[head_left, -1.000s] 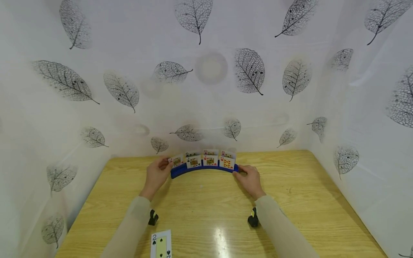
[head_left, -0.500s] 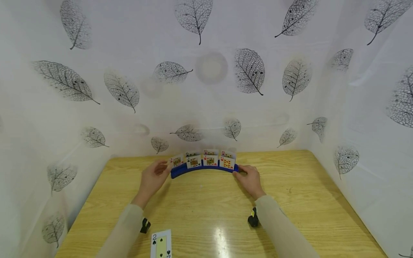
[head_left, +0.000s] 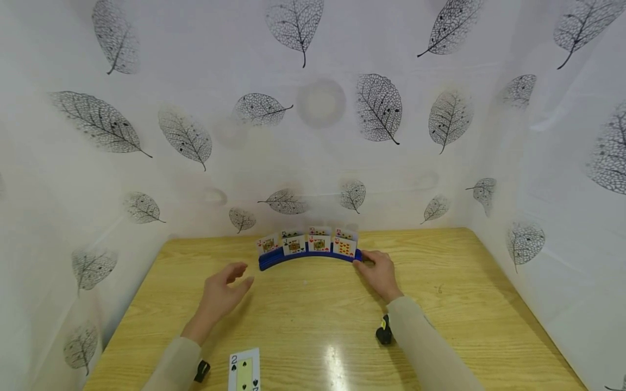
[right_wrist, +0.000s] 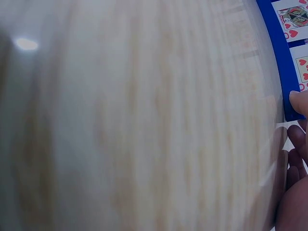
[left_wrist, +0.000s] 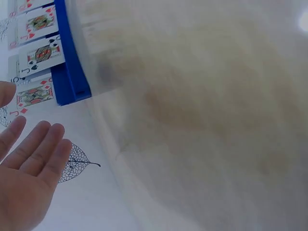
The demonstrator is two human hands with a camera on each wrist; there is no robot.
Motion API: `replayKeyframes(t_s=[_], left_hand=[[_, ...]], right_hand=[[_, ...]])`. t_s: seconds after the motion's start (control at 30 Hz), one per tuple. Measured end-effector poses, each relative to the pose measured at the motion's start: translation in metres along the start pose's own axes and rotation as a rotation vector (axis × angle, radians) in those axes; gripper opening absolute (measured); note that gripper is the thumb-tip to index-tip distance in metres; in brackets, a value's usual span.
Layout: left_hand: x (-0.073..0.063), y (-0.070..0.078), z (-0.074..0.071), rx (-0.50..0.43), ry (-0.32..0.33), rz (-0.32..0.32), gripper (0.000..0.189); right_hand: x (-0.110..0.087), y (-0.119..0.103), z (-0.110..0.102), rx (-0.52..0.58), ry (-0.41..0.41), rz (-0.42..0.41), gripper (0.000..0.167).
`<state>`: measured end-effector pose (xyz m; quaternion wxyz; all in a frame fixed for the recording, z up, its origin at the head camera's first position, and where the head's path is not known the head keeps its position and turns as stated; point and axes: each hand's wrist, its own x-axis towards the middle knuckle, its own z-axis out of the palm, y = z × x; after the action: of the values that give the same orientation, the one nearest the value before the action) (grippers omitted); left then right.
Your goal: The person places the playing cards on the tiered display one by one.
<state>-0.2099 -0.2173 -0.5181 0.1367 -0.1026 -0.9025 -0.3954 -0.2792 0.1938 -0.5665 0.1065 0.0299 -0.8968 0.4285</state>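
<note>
A curved blue card holder [head_left: 270, 263] stands near the table's far edge with playing cards upright in two rows. Its front row shows a jack of diamonds [head_left: 267, 245], a jack of spades [head_left: 294, 246], a jack of hearts [head_left: 319, 243] and a ten of hearts [head_left: 344, 247]. My right hand [head_left: 380, 272] grips the holder's right end, thumb in front; in the right wrist view the thumb [right_wrist: 299, 102] presses the blue edge. Left of the holder, my left hand [head_left: 220, 294] hovers apart from it, fingers loosely extended, holding nothing.
A large two of spades card [head_left: 244, 370] lies face up at the table's near edge. Leaf-patterned white curtain [head_left: 318, 163] encloses the wooden table [head_left: 303, 309] at the back and sides. A black wrist device [head_left: 383, 330] shows beside the right sleeve.
My left hand has let go of the jack of diamonds at the holder's left end and drawn back toward the lower left. The right hand stays on the holder.
</note>
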Motion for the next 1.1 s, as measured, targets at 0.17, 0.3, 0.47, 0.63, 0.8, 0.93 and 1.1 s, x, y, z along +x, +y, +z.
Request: replayKeyframes(t_s=[0.17,0.3,0.47,0.63,0.8,0.93,1.1], left_hand=[[-0.021,0.001,-0.007,0.081,-0.049,0.002,0.042],[-0.037,0.002,-0.011,0.151,-0.078,-0.001,0.044],[-0.057,0.003,-0.012,0.222,-0.096,0.046,0.045],[-0.074,-0.001,-0.009,0.282,-0.083,0.141,0.044],[-0.088,0.002,-0.01,0.299,-0.136,0.105,0.047],[-0.101,0.007,-0.017,0.317,-0.181,0.074,0.054],[-0.118,0.01,-0.026,0.337,-0.316,-0.036,0.074]], right_hand=[[-0.001,-0.001,0.001,-0.005,0.01,-0.006,0.043],[-0.001,0.0,0.001,-0.006,0.005,-0.004,0.043],[0.0,0.001,0.0,-0.009,-0.005,0.006,0.043],[0.0,-0.001,0.0,-0.01,-0.006,-0.001,0.044],[0.002,0.0,0.0,-0.031,0.001,-0.013,0.043],[0.002,0.0,0.0,-0.023,-0.001,-0.006,0.044],[0.0,0.0,-0.001,0.001,0.005,-0.017,0.043]])
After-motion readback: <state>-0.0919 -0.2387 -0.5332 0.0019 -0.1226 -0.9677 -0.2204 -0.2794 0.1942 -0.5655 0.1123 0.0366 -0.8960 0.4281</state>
